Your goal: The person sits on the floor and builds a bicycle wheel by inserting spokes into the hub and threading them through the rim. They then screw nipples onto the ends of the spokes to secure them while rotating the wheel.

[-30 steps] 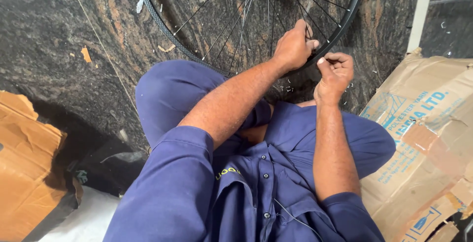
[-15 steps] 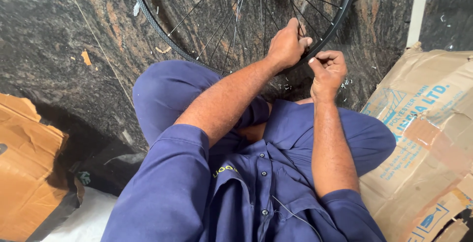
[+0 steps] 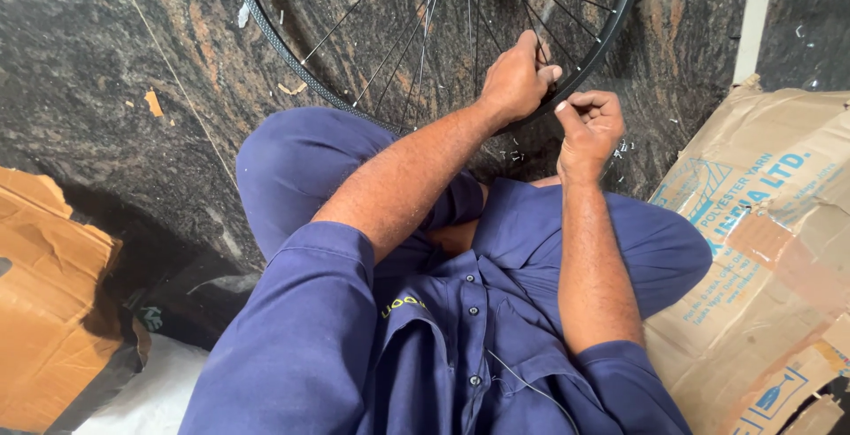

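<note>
My left hand (image 3: 516,78) clamps the wheel rim (image 3: 611,28); my right hand (image 3: 588,125), fingers curled together, pinches just beside its edge.

Bike workshop: spoked wheel (image 3: 425,37), flattened cardboard (image 3: 761,249), blue uniform (image 3: 425,338).

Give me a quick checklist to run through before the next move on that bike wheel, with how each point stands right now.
1. Left hand steady on the wheel rim: ok, it rests on the rim's near edge among the spokes.
2. Right hand close to the same spot: ok, curled just beside the rim, fingertips pinched.
3. What the right hand's grip holds: cannot tell, anything there is too small to see.
4. Wheel supported: ok, it lies flat on the dark stone floor against the knees.
5. Floor free of debris: not ok, small scraps lie around the rim.
6. Cardboard away from the wheel: ok, it lies off to the right.
</note>
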